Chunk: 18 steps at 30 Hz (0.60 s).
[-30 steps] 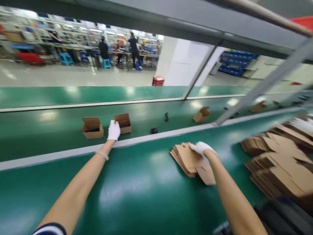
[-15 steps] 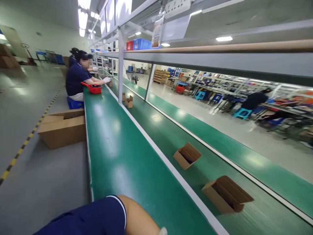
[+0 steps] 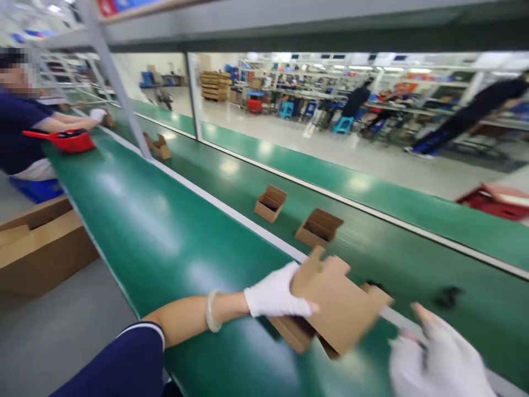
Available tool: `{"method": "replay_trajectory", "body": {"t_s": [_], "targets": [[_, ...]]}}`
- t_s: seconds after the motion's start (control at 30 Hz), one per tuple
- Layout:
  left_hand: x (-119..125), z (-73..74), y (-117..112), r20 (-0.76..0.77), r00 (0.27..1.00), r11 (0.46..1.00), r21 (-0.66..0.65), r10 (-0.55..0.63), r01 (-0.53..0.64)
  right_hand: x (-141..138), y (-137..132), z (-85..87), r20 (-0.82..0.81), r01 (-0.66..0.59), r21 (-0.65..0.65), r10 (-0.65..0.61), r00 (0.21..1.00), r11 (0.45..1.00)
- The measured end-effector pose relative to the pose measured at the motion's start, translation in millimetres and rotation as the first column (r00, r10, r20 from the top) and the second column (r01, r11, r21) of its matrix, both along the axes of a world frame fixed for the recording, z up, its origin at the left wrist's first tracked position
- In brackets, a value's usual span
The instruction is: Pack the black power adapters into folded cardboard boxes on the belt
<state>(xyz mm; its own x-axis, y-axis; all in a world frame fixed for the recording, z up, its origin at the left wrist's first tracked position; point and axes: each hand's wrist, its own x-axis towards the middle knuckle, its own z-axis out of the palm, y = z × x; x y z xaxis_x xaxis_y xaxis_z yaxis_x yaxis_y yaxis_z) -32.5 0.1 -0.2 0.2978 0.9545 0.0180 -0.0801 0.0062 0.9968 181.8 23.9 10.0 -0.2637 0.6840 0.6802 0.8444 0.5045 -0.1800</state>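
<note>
My left hand point(image 3: 278, 292), in a white glove with bare fingertips, grips a small brown cardboard box point(image 3: 336, 303) by its side. The box is tilted above the green work surface point(image 3: 194, 264), its lid flap raised and blurred by motion. At the lower right is my right hand point(image 3: 438, 355), also gloved, with thumb and forefinger apart and nothing between them. Just beyond it, a small black item point(image 3: 448, 298) lies on the green belt point(image 3: 397, 253), too blurred to name. Another dark piece point(image 3: 376, 286) shows partly behind the box.
Two open cardboard boxes point(image 3: 270, 203) point(image 3: 318, 227) stand on the belt, with more farther off. A red basket point(image 3: 72, 142) sits near a seated co-worker point(image 3: 20, 110). A large carton point(image 3: 49, 248) is on the floor at left. A metal post point(image 3: 119, 82) and shelf run overhead.
The view has swung right and down. Both gloved hands have come into fuller view, and my left hand now holds a cardboard box. Black items on the belt have come into view.
</note>
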Motion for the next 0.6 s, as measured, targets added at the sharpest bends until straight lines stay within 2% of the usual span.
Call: {"method": "replay_trajectory", "body": {"t_s": [0.03,0.1,0.2,0.27,0.37,0.43,0.53,0.6], "targets": [[-5,-2.7,-3,0.022,0.999,1.0,0.007,0.023,-0.024,-5,-7,2.1,0.051,0.002,0.027,-0.003,0.999,1.0],[-16,-9.1,-8,0.007,0.998,0.998,-0.009,0.059,-0.059,-21,-15,10.8,0.243,-0.117,0.043,0.104,0.964,0.992],[-28,-17.0,-15,-0.111,0.989,0.993,-0.053,0.101,-0.107,-49,-17,25.4,0.394,-0.235,-0.041,0.232,0.889,0.971],[-32,-19.1,-18,-0.133,0.986,0.992,-0.055,0.102,-0.11,-62,-13,30.1,0.417,-0.234,-0.092,0.251,0.874,0.968],[-35,-18.6,-22,-0.164,0.983,0.996,-0.031,0.081,-0.087,-73,-6,28.1,0.421,-0.202,-0.122,0.235,0.876,0.972],[-35,-17.5,-24,-0.202,0.978,0.998,-0.012,0.06,-0.064,-77,-2,22.5,0.42,-0.213,-0.197,0.279,0.863,0.957],[-35,-15.7,-28,-0.242,0.97,0.999,0.022,0.039,-0.035,-80,-1,10.4,0.377,-0.249,-0.34,0.374,0.848,0.907],[-35,-13.6,-29,-0.289,0.957,0.998,0.065,0.025,-0.007,-80,-6,1.9,0.326,-0.261,-0.353,0.38,0.866,0.898]]}}
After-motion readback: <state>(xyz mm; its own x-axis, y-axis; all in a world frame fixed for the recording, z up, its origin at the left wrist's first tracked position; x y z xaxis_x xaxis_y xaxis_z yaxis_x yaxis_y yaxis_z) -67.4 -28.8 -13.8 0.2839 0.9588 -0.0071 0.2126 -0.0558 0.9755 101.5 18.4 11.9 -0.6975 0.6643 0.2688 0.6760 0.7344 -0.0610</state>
